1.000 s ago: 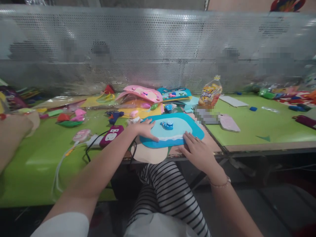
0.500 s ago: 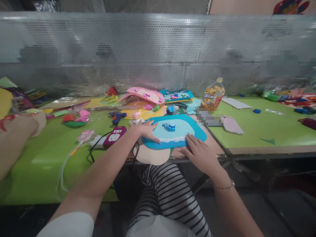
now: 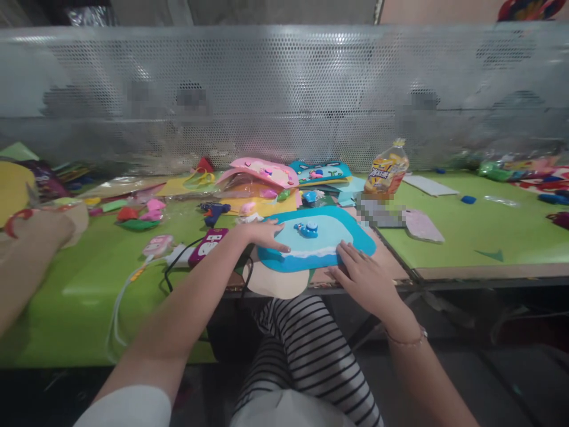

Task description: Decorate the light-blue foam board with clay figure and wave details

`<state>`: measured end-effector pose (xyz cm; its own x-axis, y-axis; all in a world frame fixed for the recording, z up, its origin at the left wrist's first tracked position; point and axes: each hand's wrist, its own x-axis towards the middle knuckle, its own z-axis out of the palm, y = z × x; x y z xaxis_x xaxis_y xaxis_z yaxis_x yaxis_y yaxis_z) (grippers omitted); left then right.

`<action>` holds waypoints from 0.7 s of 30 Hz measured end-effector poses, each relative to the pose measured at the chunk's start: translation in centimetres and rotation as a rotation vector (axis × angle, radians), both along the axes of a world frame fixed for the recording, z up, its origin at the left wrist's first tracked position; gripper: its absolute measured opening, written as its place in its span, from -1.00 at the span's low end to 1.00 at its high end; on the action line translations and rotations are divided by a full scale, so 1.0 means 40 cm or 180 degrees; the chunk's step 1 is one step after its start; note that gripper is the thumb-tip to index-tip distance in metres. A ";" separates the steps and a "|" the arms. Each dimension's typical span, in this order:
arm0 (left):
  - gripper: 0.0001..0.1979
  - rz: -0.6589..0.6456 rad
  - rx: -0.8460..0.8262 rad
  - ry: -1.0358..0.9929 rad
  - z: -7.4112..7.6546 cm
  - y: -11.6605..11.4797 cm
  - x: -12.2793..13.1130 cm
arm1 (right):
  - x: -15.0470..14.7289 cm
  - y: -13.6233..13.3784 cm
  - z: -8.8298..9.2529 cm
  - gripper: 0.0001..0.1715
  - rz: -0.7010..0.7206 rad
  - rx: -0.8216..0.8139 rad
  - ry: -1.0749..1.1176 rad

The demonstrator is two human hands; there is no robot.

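A blue felt board (image 3: 355, 234) with a lighter blue inner panel and a white wavy strip lies at the table's near edge. A small blue figure (image 3: 306, 229) sits on its middle. My left hand (image 3: 262, 233) lies flat on the board's left side, fingers stretched out. My right hand (image 3: 362, 276) rests with spread fingers on the board's lower right corner. A beige felt piece (image 3: 275, 283) pokes out from under the board toward my lap.
Green table (image 3: 66, 284) carries a blue glue gun (image 3: 213, 209), a purple power strip (image 3: 207, 245) with cable, pink and blue felt pieces (image 3: 262, 172), a snack bag (image 3: 386, 169). A perforated metal screen (image 3: 284, 95) stands behind. Another person's arm (image 3: 26, 255) is at left.
Both hands stay flat on the blue board. The view has shifted slightly; nothing on the table has moved.
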<state>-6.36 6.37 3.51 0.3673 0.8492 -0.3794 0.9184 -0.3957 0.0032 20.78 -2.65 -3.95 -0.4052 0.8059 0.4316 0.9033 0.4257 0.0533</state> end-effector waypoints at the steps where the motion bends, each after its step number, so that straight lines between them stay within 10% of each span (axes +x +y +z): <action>1: 0.16 0.0011 0.0011 0.0032 -0.002 0.000 -0.001 | 0.000 0.001 -0.001 -0.30 0.0011 0.0006 0.0002; 21: 0.19 0.0077 -0.0009 -0.0010 -0.007 -0.008 0.015 | 0.001 0.002 -0.003 -0.32 -0.0007 -0.0022 0.0049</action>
